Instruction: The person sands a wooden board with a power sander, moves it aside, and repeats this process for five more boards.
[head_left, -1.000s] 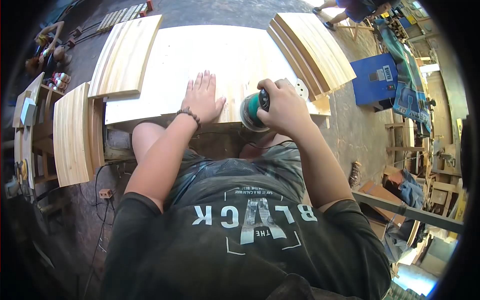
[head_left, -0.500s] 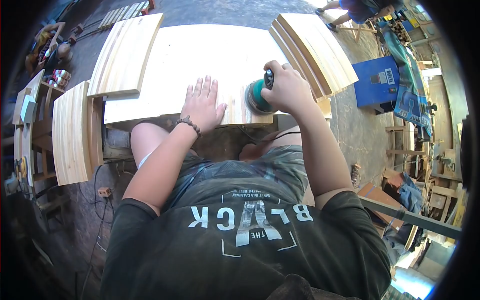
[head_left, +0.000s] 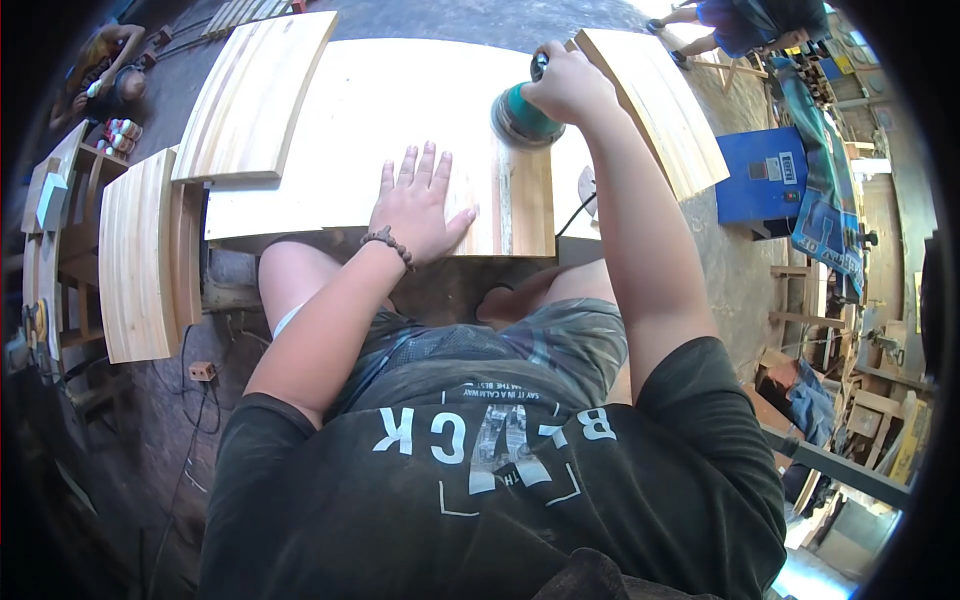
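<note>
My right hand (head_left: 572,85) is closed around a green and black sander (head_left: 525,115), which rests on the far part of a pale wooden board (head_left: 505,205). Flat on the near left part of that board lies my left hand (head_left: 418,200), its fingers stretched and slightly spread, a beaded bracelet at the wrist. The board is on a white worktop (head_left: 340,110); strong light washes out its far edge. A dark cord (head_left: 575,213) runs below my right forearm near the board's right side.
Wooden panels lie at the left (head_left: 250,100), lower left (head_left: 140,260) and right (head_left: 655,110) of the worktop. A blue box (head_left: 762,175) stands on the floor at right. Cords trail at lower left. One person (head_left: 110,80) is at far left, another (head_left: 740,25) at upper right.
My right hand has pushed the sander away from me, from the board's near part toward its far end. My left hand stays flat, though it sits slightly further right in view.
</note>
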